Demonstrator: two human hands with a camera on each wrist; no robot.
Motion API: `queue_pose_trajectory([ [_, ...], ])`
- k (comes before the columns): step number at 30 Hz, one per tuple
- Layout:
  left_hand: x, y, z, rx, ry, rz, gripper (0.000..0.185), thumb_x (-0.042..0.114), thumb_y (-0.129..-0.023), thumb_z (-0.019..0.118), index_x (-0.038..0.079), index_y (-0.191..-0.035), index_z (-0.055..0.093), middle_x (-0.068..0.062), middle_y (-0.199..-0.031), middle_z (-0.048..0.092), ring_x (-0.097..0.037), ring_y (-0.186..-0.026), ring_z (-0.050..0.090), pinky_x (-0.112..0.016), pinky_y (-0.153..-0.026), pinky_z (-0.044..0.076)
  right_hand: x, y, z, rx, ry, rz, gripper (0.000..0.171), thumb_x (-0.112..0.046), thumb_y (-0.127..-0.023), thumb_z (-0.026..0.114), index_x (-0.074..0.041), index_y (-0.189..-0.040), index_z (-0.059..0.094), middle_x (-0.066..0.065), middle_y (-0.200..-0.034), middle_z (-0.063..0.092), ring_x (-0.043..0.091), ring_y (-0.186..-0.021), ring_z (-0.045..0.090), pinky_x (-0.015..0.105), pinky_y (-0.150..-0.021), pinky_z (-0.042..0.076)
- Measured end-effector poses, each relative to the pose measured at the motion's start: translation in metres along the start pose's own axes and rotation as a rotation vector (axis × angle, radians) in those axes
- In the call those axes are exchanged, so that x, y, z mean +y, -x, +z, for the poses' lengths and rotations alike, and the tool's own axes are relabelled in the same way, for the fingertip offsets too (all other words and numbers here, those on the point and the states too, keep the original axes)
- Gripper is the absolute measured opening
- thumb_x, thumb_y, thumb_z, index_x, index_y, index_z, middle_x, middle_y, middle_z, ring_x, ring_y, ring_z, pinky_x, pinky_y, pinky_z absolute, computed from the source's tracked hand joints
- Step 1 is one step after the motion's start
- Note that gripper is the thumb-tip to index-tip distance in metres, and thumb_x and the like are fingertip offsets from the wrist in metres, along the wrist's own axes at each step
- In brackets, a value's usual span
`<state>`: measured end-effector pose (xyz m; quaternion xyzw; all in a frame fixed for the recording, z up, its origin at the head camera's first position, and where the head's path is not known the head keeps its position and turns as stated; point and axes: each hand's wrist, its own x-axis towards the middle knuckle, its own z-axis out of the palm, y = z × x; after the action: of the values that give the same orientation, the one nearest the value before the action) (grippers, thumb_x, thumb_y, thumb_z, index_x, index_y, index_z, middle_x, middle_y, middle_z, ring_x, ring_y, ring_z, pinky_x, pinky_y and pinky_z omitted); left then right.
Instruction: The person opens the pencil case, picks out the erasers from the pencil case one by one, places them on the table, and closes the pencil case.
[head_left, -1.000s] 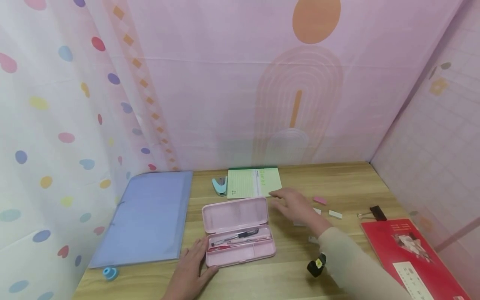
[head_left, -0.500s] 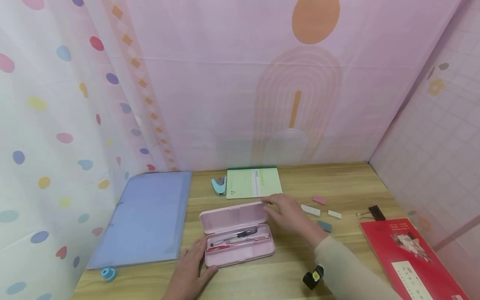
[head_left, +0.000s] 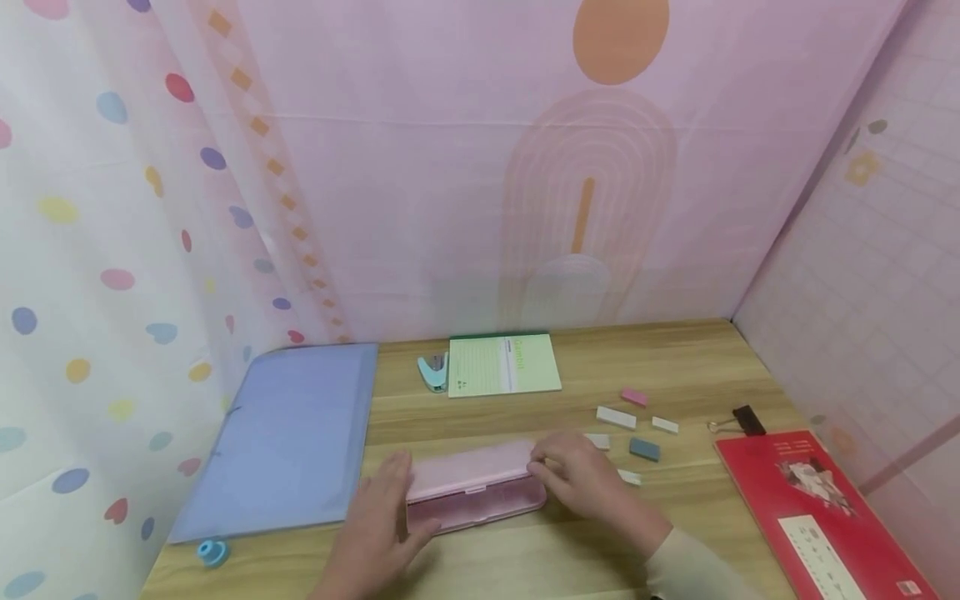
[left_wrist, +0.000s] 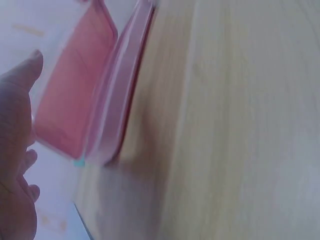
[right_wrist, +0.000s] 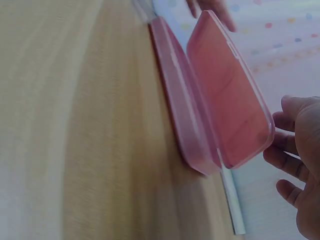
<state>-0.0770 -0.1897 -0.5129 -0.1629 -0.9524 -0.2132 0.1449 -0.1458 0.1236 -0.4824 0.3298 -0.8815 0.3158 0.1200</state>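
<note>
A pink pencil case [head_left: 472, 471] lies near the front of the table, its lid tipped partway over the tray. My right hand [head_left: 581, 475] holds the lid's right corner between curled fingers and thumb. In the right wrist view, those fingers [right_wrist: 285, 162] reach behind the lid's edge. At the case's left end rests my left hand [head_left: 375, 517], fingers extended along its side and thumb toward the front corner. The left wrist view shows that thumb [left_wrist: 25, 72] spread beside the lid. The lid hides the pens inside the case.
Behind are a light-blue stapler [head_left: 433, 372] and green notebook [head_left: 504, 365]. A blue folder [head_left: 288, 442] and small blue object [head_left: 213, 552] lie left. Several eraser-like blocks, one pink [head_left: 633, 397], a black binder clip [head_left: 748, 420] and red booklet [head_left: 825, 508] lie right.
The right hand has come from near the notebook to the lid and swung it forward and down, covering the pens. The left hand stays at the case's left end.
</note>
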Motion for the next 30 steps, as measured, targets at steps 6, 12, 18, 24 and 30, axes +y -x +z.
queue_pose_trajectory([
  [6,0.012,0.003,0.008,-0.114,-0.111,0.061,0.089,0.062,-0.084,0.061,0.006,-0.149,0.034,-0.010,-0.154,0.033,-0.030,-0.141,0.028,-0.063,-0.107,0.026,-0.003,0.003,0.017,-0.033,0.058,0.042,0.010,-0.032,-0.092,0.066,-0.023,-0.094,0.071,-0.010,-0.097,0.065,0.009,-0.096,0.057,0.032,-0.086,0.051],
  [12,0.016,0.010,0.014,-0.213,-0.127,0.009,0.091,0.069,-0.084,0.053,0.009,-0.149,0.035,-0.010,-0.155,0.031,-0.031,-0.142,0.025,-0.063,-0.109,0.025,-0.006,0.008,0.035,-0.166,0.130,0.118,0.052,-0.050,-0.097,0.048,-0.015,-0.136,0.056,0.007,-0.143,0.048,0.027,-0.133,0.041,0.052,-0.108,0.034],
  [18,0.017,0.015,0.018,-0.301,-0.148,-0.014,0.094,0.074,-0.084,0.047,0.011,-0.152,0.029,-0.008,-0.157,0.026,-0.030,-0.144,0.020,-0.064,-0.109,0.022,-0.007,0.014,0.049,-0.315,0.198,0.180,0.072,-0.059,-0.099,0.029,-0.013,-0.154,0.021,0.009,-0.160,0.013,0.028,-0.147,0.009,0.066,-0.109,0.016],
  [24,0.019,0.019,0.021,-0.337,-0.160,-0.040,0.099,0.078,-0.082,0.043,0.010,-0.152,0.029,-0.008,-0.158,0.024,-0.030,-0.144,0.021,-0.065,-0.110,0.019,-0.013,0.018,0.051,-0.348,0.205,0.214,0.072,-0.057,-0.100,0.031,-0.013,-0.155,0.018,0.009,-0.161,0.011,0.026,-0.147,0.006,0.066,-0.110,0.015],
  [30,0.017,0.023,0.025,-0.301,-0.161,-0.039,0.101,0.080,-0.081,0.043,0.009,-0.152,0.029,-0.006,-0.158,0.024,-0.028,-0.144,0.022,-0.064,-0.109,0.019,-0.017,0.017,0.053,-0.357,0.202,0.229,0.072,-0.057,-0.100,0.031,-0.012,-0.155,0.017,0.008,-0.161,0.009,0.024,-0.147,0.004,0.063,-0.111,0.014],
])
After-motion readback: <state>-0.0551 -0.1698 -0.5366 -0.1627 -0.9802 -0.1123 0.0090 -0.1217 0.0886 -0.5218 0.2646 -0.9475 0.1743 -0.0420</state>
